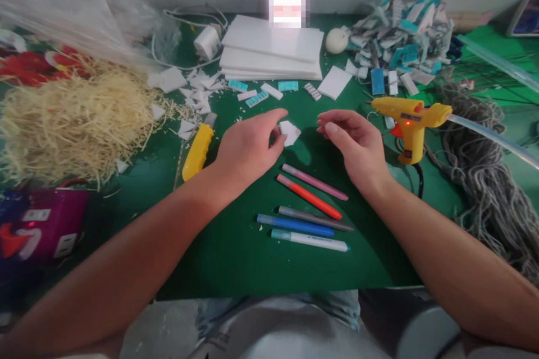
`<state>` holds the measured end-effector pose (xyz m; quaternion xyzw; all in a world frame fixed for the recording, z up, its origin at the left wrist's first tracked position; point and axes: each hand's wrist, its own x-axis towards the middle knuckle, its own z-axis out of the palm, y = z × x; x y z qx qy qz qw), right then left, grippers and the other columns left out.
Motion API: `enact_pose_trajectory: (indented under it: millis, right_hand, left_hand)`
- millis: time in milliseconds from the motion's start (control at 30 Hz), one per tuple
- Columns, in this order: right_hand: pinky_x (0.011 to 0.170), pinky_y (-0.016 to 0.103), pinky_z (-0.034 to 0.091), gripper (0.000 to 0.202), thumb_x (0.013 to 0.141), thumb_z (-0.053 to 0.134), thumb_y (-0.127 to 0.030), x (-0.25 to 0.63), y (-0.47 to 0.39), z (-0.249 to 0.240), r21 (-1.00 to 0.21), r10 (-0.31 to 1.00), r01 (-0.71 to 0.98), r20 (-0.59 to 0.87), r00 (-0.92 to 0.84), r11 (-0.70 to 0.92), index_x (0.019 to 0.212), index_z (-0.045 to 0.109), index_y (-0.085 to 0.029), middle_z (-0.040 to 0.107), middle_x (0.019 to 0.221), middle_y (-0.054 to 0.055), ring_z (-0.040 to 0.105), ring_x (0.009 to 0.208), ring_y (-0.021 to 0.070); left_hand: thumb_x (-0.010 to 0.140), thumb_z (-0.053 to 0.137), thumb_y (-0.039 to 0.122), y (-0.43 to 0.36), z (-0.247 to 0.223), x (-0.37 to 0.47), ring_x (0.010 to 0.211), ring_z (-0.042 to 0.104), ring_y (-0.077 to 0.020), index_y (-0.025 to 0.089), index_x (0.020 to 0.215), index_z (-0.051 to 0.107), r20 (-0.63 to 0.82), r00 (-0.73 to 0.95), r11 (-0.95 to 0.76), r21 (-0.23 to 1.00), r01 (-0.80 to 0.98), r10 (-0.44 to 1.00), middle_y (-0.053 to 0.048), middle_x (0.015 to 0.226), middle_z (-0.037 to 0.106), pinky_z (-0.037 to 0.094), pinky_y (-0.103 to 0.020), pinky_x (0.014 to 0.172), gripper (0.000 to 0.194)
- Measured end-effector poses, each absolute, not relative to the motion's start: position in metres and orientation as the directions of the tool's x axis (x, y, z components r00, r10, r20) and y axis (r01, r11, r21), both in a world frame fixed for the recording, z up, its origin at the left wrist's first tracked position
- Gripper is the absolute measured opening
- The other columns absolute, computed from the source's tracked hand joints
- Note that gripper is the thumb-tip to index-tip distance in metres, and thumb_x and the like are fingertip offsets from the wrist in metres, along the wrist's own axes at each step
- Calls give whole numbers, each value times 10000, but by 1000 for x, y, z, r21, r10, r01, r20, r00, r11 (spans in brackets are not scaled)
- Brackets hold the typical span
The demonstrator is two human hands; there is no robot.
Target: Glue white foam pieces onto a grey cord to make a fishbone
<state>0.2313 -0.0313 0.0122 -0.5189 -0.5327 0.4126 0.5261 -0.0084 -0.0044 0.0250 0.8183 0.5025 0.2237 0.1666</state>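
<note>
My left hand (249,143) is closed around one edge of a small white board piece (290,133) with a pointed right end, thumb below and fingers above. Across a short gap to the right, my right hand (357,143) is loosely curled, palm turned inward, with nothing visible between thumb and fingers. Below the hands lie a pink marker (315,182), a red marker (309,197), a grey marker (315,219), a blue marker (295,225) and a white marker with teal ends (311,240). A yellow-handled utility knife (197,152) rests beside my left wrist.
A yellow glue gun (415,123), its red light on, stands right of my right hand. Behind are stacked white boards (269,50), small painted pieces (256,98) and a heap of painted scraps (404,39). Straw (80,123) lies left, grey yarn (467,168) right.
</note>
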Motion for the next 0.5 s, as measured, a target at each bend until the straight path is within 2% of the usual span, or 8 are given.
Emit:
enact_pose_trajectory:
  millis: [100,200,300,367,500]
  right_hand:
    - [826,357,685,490,827,977,-726,232,-31,11,-985,988,124,129,91,117,1031,864,-294,874,1041,28,805,936,209]
    - [842,363,689,469,821,987,-696,231,-30,11,-986,988,129,119,99,105,1027,861,-294,875,1047,24,805,940,210]
    - [860,365,692,433,823,994,-657,230,-31,11,-987,987,121,119,108,105,1018,859,-295,874,1041,21,809,954,212]
    - [858,365,690,406,847,985,-635,231,-31,11,-985,985,126,133,113,119,1028,857,-295,872,1045,25,813,970,217]
    - [898,388,693,361,911,939,-624,233,-31,8,-965,958,169,227,177,198,1047,847,-303,874,1095,36,813,1007,230]
  left_hand:
    - [1025,694,278,-2,27,-11,1142,815,-322,178,1483,763,246,412,-478,382,791,878,-131,1222,859,635,-401,960,474]
    - [1001,748,291,2,26,-13,1388,743,-398,159,1540,710,252,482,-543,342,767,839,-186,1480,797,620,-509,1146,556]
    - [976,774,285,5,21,-12,1391,745,-406,131,1578,682,218,527,-570,354,741,821,-193,1491,802,608,-545,1184,629]
    - [995,748,273,5,17,-8,1360,762,-397,121,1563,696,213,555,-592,374,714,804,-192,1435,829,610,-550,1179,590]
    - [1038,736,322,-1,16,0,1413,747,-355,165,1564,699,245,663,-685,469,558,708,-164,1508,812,594,-522,1225,550]
